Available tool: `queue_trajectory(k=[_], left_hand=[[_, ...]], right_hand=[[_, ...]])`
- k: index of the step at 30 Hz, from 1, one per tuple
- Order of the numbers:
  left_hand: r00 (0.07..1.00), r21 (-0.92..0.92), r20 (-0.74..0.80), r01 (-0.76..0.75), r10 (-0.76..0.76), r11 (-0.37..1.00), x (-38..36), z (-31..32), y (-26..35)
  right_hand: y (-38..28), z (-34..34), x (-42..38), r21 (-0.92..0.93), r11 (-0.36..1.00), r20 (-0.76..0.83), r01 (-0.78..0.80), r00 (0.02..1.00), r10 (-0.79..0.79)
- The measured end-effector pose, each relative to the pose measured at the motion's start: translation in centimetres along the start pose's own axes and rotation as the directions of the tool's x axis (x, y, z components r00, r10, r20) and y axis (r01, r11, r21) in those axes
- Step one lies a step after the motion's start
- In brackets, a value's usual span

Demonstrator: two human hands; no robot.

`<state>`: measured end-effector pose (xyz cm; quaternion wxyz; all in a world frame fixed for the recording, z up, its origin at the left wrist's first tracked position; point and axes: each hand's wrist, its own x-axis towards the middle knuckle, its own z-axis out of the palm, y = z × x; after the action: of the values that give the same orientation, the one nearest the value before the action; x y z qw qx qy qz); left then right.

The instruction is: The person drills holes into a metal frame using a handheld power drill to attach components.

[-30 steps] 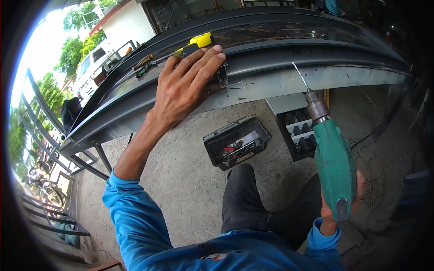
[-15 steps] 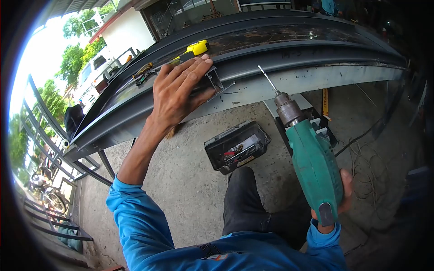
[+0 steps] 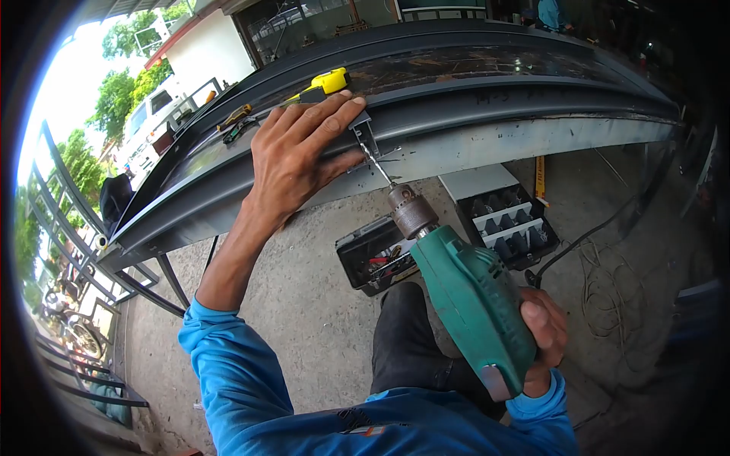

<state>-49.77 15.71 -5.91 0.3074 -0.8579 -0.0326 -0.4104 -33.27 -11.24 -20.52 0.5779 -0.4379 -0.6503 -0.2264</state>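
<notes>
My right hand (image 3: 544,330) is wrapped round the handle of a green power drill (image 3: 475,296). From the drill's chuck (image 3: 413,210) a slim drill bit (image 3: 376,162) points up and left, its tip at a small metal bracket (image 3: 367,138). That bracket sits against the edge of a dark steel beam (image 3: 471,106). My left hand (image 3: 293,156) grips the bracket against the beam, fingers over the top and thumb below. Just beyond its fingertips lies a yellow tape measure (image 3: 331,80).
Pliers (image 3: 237,121) lie on the steel frame at the left. Under the beam, a black toolbox (image 3: 357,262) with tools and a compartment organizer (image 3: 502,220) stand on the concrete floor. A power cord (image 3: 601,235) runs right to a coil. A person (image 3: 553,14) is far back.
My right hand has swung the drill left, bringing the bit from beside the bracket to its face. The organizer below has come into fuller view. My left hand stays on the bracket.
</notes>
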Motion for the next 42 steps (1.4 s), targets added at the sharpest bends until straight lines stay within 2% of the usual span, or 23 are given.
queue_trajectory(k=[9,10,15,17,28,36,37,39,42], left_hand=[[0.996,-0.015,0.092,0.007,-0.005,1.000,0.3,0.3,-0.9],[0.996,0.024,0.085,-0.041,0.039,0.999,0.2,0.5,-1.2],[0.993,0.054,0.080,-0.096,0.092,0.994,0.0,0.8,-1.6],[0.990,0.052,0.083,-0.116,0.111,0.992,0.0,0.8,-1.5],[0.999,-0.039,0.025,-0.025,0.025,0.999,0.4,0.3,-0.8],[0.996,-0.024,0.083,-0.005,0.007,1.000,0.4,0.4,-1.0],[0.997,-0.017,0.082,-0.007,0.008,1.000,0.3,0.5,-1.0],[0.997,-0.011,0.074,-0.007,0.008,1.000,0.2,0.5,-1.0],[0.998,-0.004,0.066,-0.016,0.016,1.000,0.1,0.7,-1.1]], right_hand=[[-1.1,0.2,0.9,-0.083,0.997,-0.030,0.010,0.999,-0.012],[-1.5,0.0,1.1,-0.092,0.996,-0.013,-0.013,1.000,0.011],[-2.9,-0.5,2.2,-0.159,0.986,-0.010,-0.046,0.999,0.045],[-3.2,-0.8,2.5,-0.166,0.986,0.016,-0.005,1.000,0.008],[-4.8,-0.8,3.0,-0.203,0.977,0.003,-0.073,0.997,0.075],[-4.5,-0.9,3.1,-0.192,0.981,-0.033,-0.012,0.999,0.006],[-4.4,-1.2,2.9,-0.189,0.982,-0.026,-0.011,1.000,0.006],[-4.2,-1.7,2.4,-0.327,0.944,0.046,0.037,0.999,-0.024],[-4.0,-1.8,2.2,-0.321,0.947,0.071,0.024,0.997,-0.001]])
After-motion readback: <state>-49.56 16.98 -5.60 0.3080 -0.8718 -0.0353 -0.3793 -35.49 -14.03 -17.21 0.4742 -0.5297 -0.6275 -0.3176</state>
